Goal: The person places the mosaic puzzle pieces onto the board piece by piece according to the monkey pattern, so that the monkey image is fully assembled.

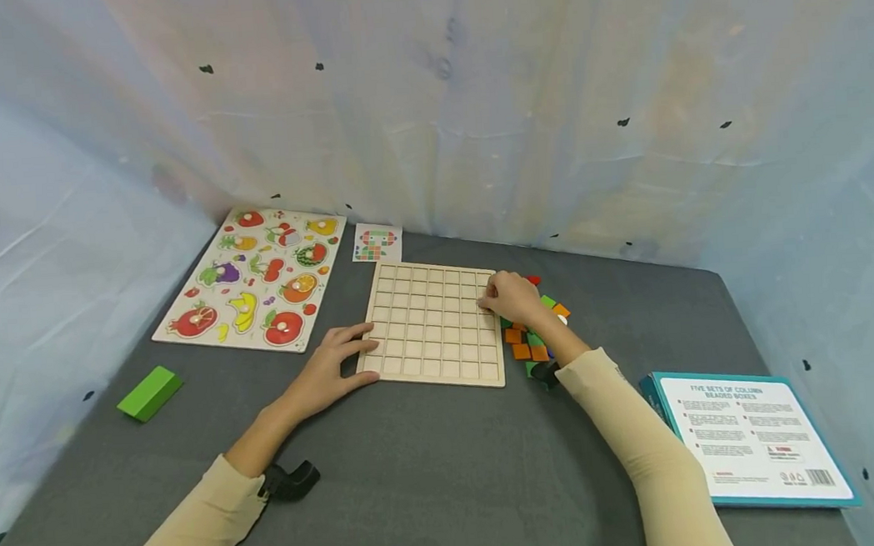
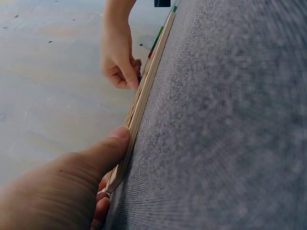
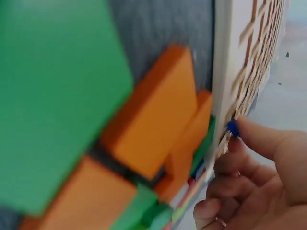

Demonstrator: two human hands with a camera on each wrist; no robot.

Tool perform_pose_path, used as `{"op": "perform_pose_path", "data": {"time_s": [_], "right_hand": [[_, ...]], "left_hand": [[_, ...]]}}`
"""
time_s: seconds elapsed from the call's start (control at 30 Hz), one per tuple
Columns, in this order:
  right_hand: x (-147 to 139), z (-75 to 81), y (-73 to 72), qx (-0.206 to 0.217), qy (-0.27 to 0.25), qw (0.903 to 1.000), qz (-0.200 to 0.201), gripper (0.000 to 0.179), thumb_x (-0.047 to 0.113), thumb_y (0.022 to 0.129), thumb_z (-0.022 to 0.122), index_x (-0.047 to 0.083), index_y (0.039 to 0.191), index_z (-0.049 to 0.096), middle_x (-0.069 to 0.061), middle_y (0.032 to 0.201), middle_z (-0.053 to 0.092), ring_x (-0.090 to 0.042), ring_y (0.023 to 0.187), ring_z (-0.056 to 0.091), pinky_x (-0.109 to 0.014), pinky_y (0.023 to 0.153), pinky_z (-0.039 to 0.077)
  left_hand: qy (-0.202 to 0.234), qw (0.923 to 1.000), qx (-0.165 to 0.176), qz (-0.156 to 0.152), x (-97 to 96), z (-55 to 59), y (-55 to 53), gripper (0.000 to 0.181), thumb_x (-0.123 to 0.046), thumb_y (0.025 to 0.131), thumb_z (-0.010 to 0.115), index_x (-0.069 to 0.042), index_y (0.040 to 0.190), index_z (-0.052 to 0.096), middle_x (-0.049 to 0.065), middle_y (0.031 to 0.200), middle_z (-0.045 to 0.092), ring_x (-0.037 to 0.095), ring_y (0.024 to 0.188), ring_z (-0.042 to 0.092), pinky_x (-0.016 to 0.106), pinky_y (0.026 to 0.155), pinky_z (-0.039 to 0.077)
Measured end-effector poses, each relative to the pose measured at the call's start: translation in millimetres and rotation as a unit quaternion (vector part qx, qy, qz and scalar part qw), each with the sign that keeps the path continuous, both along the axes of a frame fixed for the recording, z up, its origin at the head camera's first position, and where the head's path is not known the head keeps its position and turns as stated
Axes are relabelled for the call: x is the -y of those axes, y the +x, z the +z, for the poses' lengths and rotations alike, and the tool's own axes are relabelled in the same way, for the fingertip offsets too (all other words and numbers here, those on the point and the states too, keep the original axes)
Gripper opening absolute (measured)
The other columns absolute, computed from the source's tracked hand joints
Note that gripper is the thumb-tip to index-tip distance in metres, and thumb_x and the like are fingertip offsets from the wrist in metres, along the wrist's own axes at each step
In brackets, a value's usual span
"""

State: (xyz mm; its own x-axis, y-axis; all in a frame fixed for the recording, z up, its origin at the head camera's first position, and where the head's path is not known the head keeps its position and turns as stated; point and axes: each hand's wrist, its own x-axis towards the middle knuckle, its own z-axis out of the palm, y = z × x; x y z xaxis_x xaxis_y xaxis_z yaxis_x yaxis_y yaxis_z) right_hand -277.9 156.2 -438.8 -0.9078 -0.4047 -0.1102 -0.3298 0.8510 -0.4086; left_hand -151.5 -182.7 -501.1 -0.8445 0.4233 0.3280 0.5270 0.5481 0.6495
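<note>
A pale wooden grid board (image 1: 428,324) lies on the dark table. At its left side, my left hand (image 1: 335,367) holds the near-left corner, with the thumb (image 2: 112,146) on the near edge and the fingers along the left edge. My right hand (image 1: 515,297) is over the board's right edge, toward the far corner. Between its thumb and index finger it pinches a small blue piece (image 3: 232,128), mostly covered by the fingertips. Orange tiles (image 3: 153,115) and green tiles (image 3: 53,96) lie in a loose pile beside the board, partly under the right forearm.
Behind the board lies a small pattern card (image 1: 378,243). A fruit puzzle board (image 1: 257,276) is at the far left, with a green block (image 1: 150,393) nearer. A teal-edged box (image 1: 755,437) lies at the right. A draped sheet (image 1: 426,98) rises behind the table.
</note>
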Motion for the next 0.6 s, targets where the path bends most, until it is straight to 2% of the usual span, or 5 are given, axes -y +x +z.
{"op": "perform_pose_path", "data": {"time_s": [0.13, 0.27, 0.43, 0.5, 0.6], "right_hand": [[2.6, -3.8, 1.4, 0.017, -0.024, 0.9985, -0.046, 0.051, 0.029, 0.098, 0.066, 0.015, 0.054, 0.045, 0.004, 0.048, 0.031, -0.010, 0.042, 0.028, -0.025, 0.044, 0.023], [2.0, 2.2, 6.1, 0.006, -0.016, 0.9987, -0.048, 0.050, 0.028, 0.099, 0.065, 0.012, 0.055, 0.048, 0.004, 0.049, 0.033, -0.011, 0.042, 0.030, -0.025, 0.044, 0.023], [-7.9, 11.5, 11.4, -0.083, -0.030, 0.9947, 0.052, 0.012, 0.012, 0.096, 0.068, 0.002, 0.098, 0.075, -0.009, 0.084, 0.063, -0.022, 0.069, 0.055, -0.032, 0.055, 0.043], [-12.9, 11.8, 15.6, -0.123, -0.002, 0.9870, 0.104, 0.023, 0.012, 0.096, 0.068, 0.003, 0.117, 0.073, -0.017, 0.112, 0.065, -0.031, 0.095, 0.059, -0.041, 0.072, 0.050], [-21.4, 9.4, 27.0, -0.143, 0.066, 0.9751, 0.156, 0.041, 0.018, 0.100, 0.063, 0.002, 0.138, 0.060, -0.020, 0.145, 0.050, -0.041, 0.130, 0.045, -0.058, 0.096, 0.041]], "left_hand": [[-0.004, 0.9999, -0.012, 0.003, -0.4, -1.2, -0.4, 0.054, -0.021, 0.080, 0.085, -0.001, 0.127, 0.067, 0.018, 0.147, 0.048, 0.036, 0.128, 0.044, 0.057, 0.100, 0.040], [-0.009, 0.9996, -0.024, 0.005, -0.4, -2.5, -0.3, 0.055, -0.022, 0.079, 0.086, -0.001, 0.127, 0.068, 0.018, 0.146, 0.050, 0.035, 0.125, 0.046, 0.056, 0.099, 0.041], [-0.016, 0.9994, -0.027, 0.012, -0.1, -0.6, -0.9, 0.055, -0.022, 0.079, 0.086, -0.001, 0.126, 0.068, 0.018, 0.145, 0.050, 0.034, 0.124, 0.046, 0.055, 0.098, 0.041], [-0.019, 0.9995, -0.024, 0.012, -0.1, 1.3, -1.5, 0.055, -0.023, 0.079, 0.086, -0.001, 0.127, 0.068, 0.018, 0.145, 0.050, 0.034, 0.125, 0.046, 0.055, 0.098, 0.041], [-0.027, 0.9996, -0.010, 0.003, -0.1, 5.5, -2.7, 0.056, -0.026, 0.080, 0.085, -0.001, 0.127, 0.067, 0.018, 0.145, 0.050, 0.035, 0.125, 0.046, 0.055, 0.099, 0.041]]}}
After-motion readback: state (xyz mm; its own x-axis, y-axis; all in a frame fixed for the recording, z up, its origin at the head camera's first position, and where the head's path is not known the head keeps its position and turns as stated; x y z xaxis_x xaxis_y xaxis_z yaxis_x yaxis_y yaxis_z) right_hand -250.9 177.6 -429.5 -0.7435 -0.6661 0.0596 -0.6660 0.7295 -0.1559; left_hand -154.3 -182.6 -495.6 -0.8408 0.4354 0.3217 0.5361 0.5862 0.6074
